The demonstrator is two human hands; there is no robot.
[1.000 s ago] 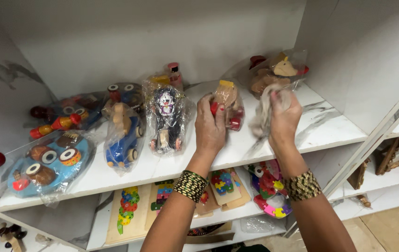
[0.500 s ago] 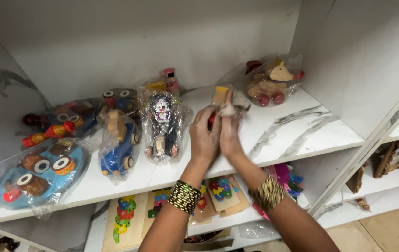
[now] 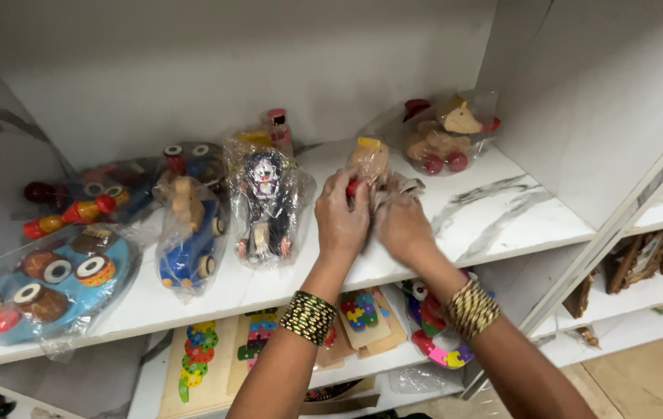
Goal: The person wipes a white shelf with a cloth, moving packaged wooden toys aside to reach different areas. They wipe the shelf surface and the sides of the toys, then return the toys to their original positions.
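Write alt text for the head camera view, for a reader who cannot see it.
Two hands, left hand and right hand, grip a plastic-wrapped wooden toy on a white shelf. More bagged toys sit around it: a blue car, a wheeled animal, and puzzles on the shelf below.

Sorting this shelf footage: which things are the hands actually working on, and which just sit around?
In hand:
left hand
right hand
wrapped wooden toy

Lying about:
blue car toy
black-and-white figure
owl toy
horse toy
puzzles below
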